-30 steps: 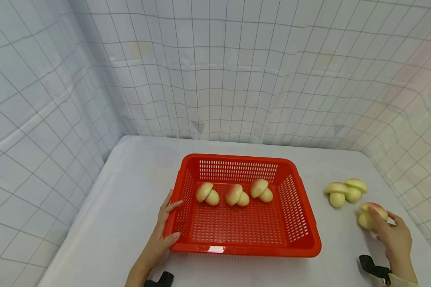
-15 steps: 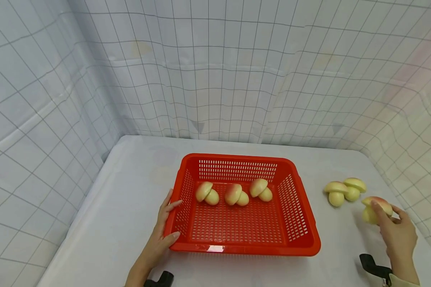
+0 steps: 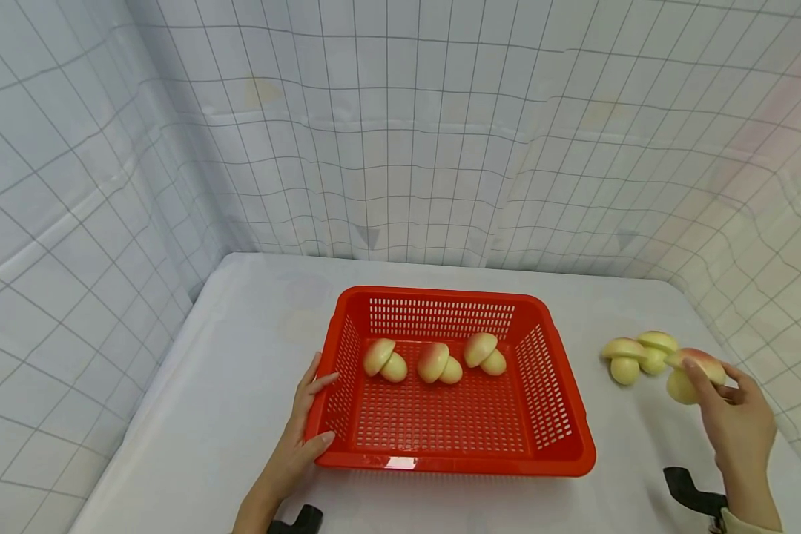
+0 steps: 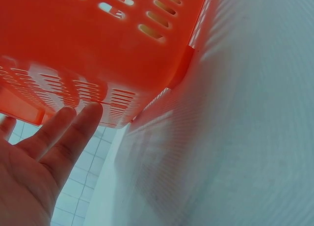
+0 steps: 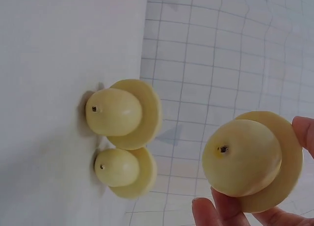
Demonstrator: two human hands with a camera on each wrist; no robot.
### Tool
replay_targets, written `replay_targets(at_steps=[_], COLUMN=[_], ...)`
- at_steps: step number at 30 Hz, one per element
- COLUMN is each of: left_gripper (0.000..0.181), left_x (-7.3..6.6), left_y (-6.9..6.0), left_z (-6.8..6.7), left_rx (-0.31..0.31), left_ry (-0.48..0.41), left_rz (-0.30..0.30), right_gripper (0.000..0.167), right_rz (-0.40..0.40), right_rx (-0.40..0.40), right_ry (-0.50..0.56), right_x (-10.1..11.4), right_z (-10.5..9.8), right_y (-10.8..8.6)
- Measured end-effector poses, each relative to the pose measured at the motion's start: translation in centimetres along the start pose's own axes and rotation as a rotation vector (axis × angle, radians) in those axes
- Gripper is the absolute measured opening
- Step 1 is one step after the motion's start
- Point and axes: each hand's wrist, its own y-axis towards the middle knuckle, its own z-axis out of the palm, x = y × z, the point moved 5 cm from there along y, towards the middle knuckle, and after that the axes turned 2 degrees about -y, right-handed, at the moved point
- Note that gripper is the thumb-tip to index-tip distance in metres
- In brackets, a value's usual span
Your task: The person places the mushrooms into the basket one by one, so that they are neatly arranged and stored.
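**Right hand holds a mushroom to the right of the basket**

The step in hand looks to be the pick-up: the held mushroom is off the tabletop, pinched by its cap, the fingers parted only as far as the cap needs. The left hand has its fingers straight and spread wide, resting on the basket's left side.

Judging by the layout, the next move calls for raising the mushroom over the basket's right rim, then bringing it down near the others while the left hand steadies the basket.

Counted, there are six mushrooms and one basket: one mushroom in the right hand; three in a row in the far half of the basket; and two side by side on the tabletop, right of the basket, apparently touching.
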Motion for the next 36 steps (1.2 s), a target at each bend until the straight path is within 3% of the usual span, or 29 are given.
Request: replay_targets(at_steps=[12,22,36], left_gripper=[0.072,0.072,0.068], left_x=[0.0,0.0,0.1], left_y=[0.0,0.0,0.1], left_z=[-0.1,0.0,-0.2], left_rx=[0.001,0.003,0.044], left_ry=[-0.001,0.002,0.020], left_rz=[0.013,0.018,0.054], right_gripper=[0.061,0.067,0.059], right_rz=[-0.095,-0.237,-0.529], right_rx=[0.000,0.101,0.272], right_ry=[0.036,-0.044,-0.157], right_x=[3.2,6.2,10.9], right_z=[0.3,1.1,2.9], right_y=[-2.2,-4.0,-6.0])
